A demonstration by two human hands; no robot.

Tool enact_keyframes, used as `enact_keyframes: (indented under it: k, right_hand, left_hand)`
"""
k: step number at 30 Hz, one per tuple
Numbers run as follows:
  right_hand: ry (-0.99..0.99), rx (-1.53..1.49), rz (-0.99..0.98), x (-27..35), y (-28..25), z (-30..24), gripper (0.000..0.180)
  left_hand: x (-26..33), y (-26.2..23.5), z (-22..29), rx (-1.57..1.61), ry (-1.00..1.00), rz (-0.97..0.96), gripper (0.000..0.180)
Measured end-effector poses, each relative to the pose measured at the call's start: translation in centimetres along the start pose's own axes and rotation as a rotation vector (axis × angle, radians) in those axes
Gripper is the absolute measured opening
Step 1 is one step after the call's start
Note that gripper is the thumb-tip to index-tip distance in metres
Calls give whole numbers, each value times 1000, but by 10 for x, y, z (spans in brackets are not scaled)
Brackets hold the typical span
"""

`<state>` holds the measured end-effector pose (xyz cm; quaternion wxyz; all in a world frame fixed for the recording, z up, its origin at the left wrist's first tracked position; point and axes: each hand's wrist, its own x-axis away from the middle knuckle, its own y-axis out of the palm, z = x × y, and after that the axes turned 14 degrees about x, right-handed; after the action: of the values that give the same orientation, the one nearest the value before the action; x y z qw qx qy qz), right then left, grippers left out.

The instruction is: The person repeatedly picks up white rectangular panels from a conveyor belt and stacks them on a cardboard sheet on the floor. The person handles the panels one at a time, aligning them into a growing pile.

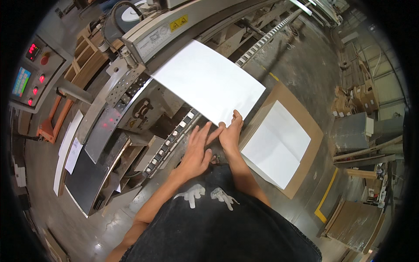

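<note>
A large white panel [209, 81] lies with its far side at the machine, and its near corner reaches toward me. My right hand [230, 134] is at that near corner, with its fingers curled over the edge. Part of its grip is hidden. Just to the left, my left hand [197, 150] has its fingers spread and holds nothing. Its fingertips are close to the panel's near edge; whether they touch it I cannot tell. To the right stands a stack of white panels [279, 142] on a brown cardboard sheet [306, 131].
The machine [159, 37] spans the upper left. A chain conveyor [168, 146] runs below the panel and continues [270, 37] beyond it. A control box with a screen [39, 72] is at far left, near an orange pallet jack [52, 120]. Brown boards [355, 225] lie at lower right.
</note>
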<state>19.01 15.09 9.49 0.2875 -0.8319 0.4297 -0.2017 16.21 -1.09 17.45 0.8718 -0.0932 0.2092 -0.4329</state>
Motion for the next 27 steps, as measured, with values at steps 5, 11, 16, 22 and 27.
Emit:
enact_keyframes:
  k: [5, 11, 16, 22, 27]
  right_hand:
    - [-36, 65, -8, 5, 10, -31, 67]
    - [-50, 175, 57, 12, 23, -36, 66]
    - [7, 189, 123, 12, 27, -32, 63]
    - [70, 175, 191, 9, 37, -17, 60]
    - [112, 157, 225, 4, 46, -9, 58]
  left_hand:
    - [9, -23, -4, 44, 6, -44, 80]
    - [22, -32, -19, 193, -23, -42, 84]
    - [25, -33, -34, 254, 40, -89, 85]
    - [26, -38, -32, 285, 59, -117, 81]
    - [29, -42, -37, 321, 73, -105, 82]
